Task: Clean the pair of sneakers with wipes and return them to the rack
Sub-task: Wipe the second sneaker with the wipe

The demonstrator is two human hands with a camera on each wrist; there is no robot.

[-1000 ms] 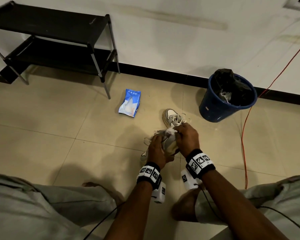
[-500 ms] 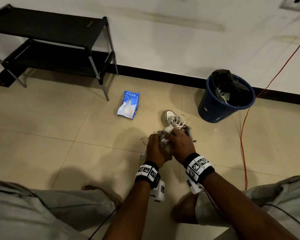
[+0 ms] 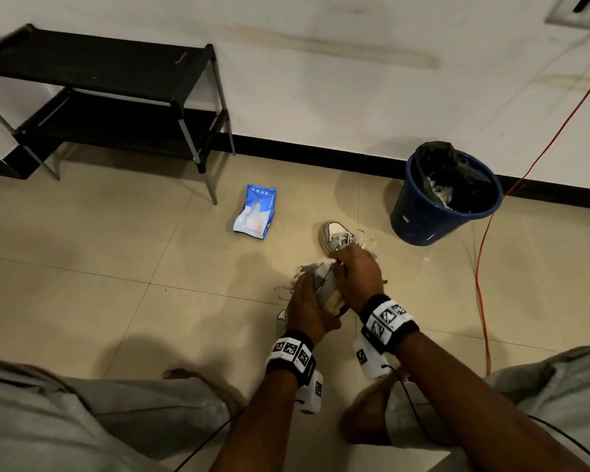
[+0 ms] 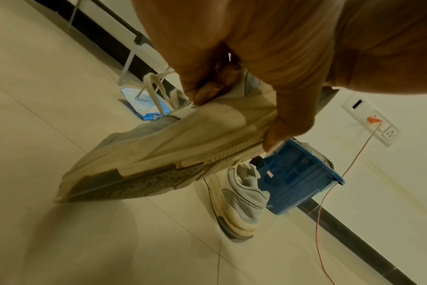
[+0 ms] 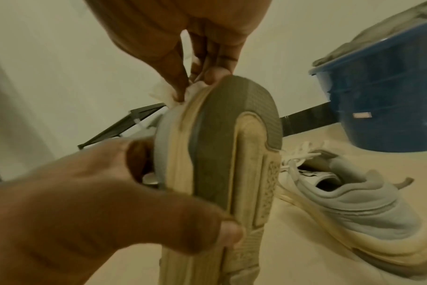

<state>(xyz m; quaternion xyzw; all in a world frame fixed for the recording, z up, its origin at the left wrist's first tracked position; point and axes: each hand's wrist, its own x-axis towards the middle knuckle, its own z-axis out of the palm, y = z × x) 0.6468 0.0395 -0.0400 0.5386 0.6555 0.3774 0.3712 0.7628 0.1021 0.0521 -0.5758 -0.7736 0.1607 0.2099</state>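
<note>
My left hand [image 3: 307, 310] grips a grey and cream sneaker [image 3: 327, 294] above the floor, sole turned to the right. In the left wrist view its fingers [image 4: 205, 92] and thumb wrap the sole [image 4: 158, 150]. My right hand [image 3: 353, 274] pinches a crumpled white wipe [image 5: 168, 92] and presses it against the upper at one end of that sneaker [image 5: 227, 154]. The second sneaker [image 3: 336, 236] lies on the tiles just beyond my hands, laces loose. The black two-shelf rack [image 3: 99, 97] stands by the wall at far left.
A blue pack of wipes [image 3: 254, 212] lies on the floor between rack and sneakers. A blue bin [image 3: 443, 195] with a black liner and used wipes stands at the right. An orange cable [image 3: 481, 267] runs down the wall and across the floor. My knees frame the bottom.
My right hand slid the wipe a little toward me along the held sneaker, then back out. My left hand kept its grip; the other sneaker stayed put.
</note>
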